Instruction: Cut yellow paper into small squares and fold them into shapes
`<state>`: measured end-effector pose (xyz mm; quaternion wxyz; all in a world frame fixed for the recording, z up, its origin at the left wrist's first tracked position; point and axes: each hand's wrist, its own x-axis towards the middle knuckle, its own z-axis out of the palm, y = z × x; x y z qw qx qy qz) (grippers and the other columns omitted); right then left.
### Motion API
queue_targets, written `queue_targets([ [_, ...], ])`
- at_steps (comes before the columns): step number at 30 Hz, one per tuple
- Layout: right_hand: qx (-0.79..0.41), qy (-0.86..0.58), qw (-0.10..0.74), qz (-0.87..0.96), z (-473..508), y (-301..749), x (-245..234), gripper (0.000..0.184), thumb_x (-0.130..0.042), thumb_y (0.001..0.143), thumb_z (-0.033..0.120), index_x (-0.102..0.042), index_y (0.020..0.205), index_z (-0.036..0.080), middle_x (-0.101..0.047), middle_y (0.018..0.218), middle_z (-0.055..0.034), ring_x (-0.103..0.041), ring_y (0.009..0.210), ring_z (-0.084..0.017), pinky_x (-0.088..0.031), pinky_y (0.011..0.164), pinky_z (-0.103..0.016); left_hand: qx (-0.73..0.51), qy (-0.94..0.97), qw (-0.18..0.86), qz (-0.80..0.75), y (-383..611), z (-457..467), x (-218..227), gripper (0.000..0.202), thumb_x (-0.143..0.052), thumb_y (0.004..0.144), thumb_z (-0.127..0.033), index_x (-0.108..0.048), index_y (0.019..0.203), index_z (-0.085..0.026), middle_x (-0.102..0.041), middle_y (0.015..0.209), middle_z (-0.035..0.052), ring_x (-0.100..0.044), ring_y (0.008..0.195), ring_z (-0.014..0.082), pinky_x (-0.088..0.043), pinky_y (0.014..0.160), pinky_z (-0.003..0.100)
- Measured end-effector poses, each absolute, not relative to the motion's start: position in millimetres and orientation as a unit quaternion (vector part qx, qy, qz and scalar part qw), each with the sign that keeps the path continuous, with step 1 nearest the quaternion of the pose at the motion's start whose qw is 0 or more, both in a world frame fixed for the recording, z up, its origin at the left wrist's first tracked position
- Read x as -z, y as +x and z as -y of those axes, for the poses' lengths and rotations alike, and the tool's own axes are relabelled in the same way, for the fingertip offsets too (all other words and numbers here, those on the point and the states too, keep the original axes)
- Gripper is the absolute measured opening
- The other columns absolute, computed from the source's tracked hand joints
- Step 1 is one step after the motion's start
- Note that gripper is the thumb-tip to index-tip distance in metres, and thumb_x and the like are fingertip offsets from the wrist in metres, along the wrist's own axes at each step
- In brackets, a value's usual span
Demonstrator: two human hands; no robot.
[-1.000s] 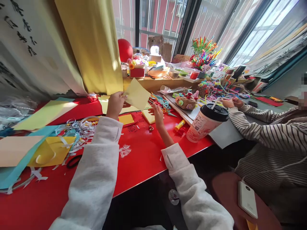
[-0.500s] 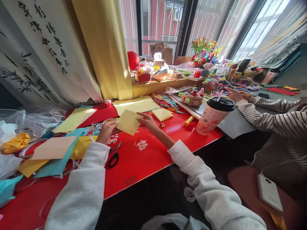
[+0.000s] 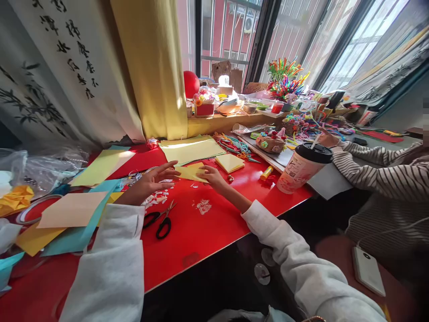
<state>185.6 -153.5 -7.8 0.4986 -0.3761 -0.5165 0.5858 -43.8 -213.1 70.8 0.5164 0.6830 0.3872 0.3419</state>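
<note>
My right hand [image 3: 213,178] pinches the right edge of a yellow square sheet of paper [image 3: 189,172], which is tilted low over the red table [image 3: 187,250]. To its left, my left hand [image 3: 150,181] is open with fingers stretched toward the sheet's left edge; whether the fingertips touch it I cannot tell. Black-handled scissors [image 3: 164,221] lie spread below my left hand, beside white paper scraps [image 3: 156,199]. A small heap of shavings [image 3: 203,206] rests in front of the sheet. Behind my right hand sits a stack of yellow square paper [image 3: 230,163].
A lidded paper cup [image 3: 298,172] and a yellow glue stick [image 3: 267,173] stand to the right. Coloured sheets [image 3: 72,209] and plastic bags [image 3: 50,167] crowd the left. Larger yellow sheets [image 3: 189,149] lie at the back. A person in a striped sleeve [image 3: 372,172] works at the right.
My left hand has let go of the sheet and its fingers have spread. The sheet has tipped from facing me to a flatter angle, still in my right hand. The view has shifted slightly.
</note>
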Motion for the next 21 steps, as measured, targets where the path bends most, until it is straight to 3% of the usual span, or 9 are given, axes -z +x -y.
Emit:
queue_targets([
  [5,-0.602,-0.375,0.497,0.500,154.5,181.3,11.1,0.034,-0.075,0.055,0.033,-0.059,0.080,0.016,-0.062,0.074,-0.0001,-0.057,0.061,-0.012,-0.041,0.054,-0.022,-0.288,0.751,0.405,-0.436,-45.4,211.1,-71.6,0.042,-0.064,0.074,-0.042,-0.061,0.111,-0.023,-0.064,0.104,0.0070,-0.059,0.100,0.0223,-0.048,0.086,0.036],
  [9,-0.611,-0.382,0.494,0.486,154.2,182.4,13.9,0.032,-0.075,0.056,0.037,-0.057,0.072,0.016,-0.060,0.068,-0.0003,-0.054,0.057,-0.011,-0.040,0.050,-0.022,-0.260,0.782,0.360,-0.438,-46.7,202.8,-63.1,0.039,-0.062,0.075,-0.047,-0.064,0.106,-0.024,-0.062,0.102,0.0052,-0.059,0.094,0.0192,-0.047,0.084,0.032],
  [12,-0.611,-0.379,0.503,0.478,155.7,182.9,13.7,0.033,-0.075,0.057,0.038,-0.055,0.072,0.016,-0.060,0.069,-0.0007,-0.055,0.059,-0.011,-0.041,0.050,-0.021,-0.286,0.775,0.325,-0.461,-42.8,199.3,-58.8,0.039,-0.063,0.070,-0.053,-0.067,0.092,-0.021,-0.062,0.097,0.0046,-0.058,0.089,0.0188,-0.046,0.080,0.030],
  [18,-0.632,-0.349,0.495,0.483,158.8,180.7,2.0,0.035,-0.071,0.065,0.043,-0.054,0.084,0.019,-0.062,0.081,-0.0010,-0.061,0.067,-0.012,-0.049,0.054,-0.021,-0.400,0.719,0.247,-0.512,-27.8,191.3,-44.7,0.039,-0.063,0.067,-0.057,-0.062,0.075,-0.018,-0.061,0.091,0.0050,-0.056,0.090,0.0198,-0.042,0.083,0.030],
  [21,-0.674,-0.312,0.448,0.497,157.0,181.3,-5.1,0.040,-0.069,0.068,0.045,-0.054,0.097,0.022,-0.062,0.093,-0.0025,-0.064,0.076,-0.014,-0.055,0.061,-0.026,-0.430,0.665,0.250,-0.557,-23.8,188.2,-35.7,0.035,-0.058,0.072,-0.053,-0.059,0.078,-0.019,-0.058,0.080,0.0014,-0.054,0.071,0.0149,-0.044,0.068,0.026],
])
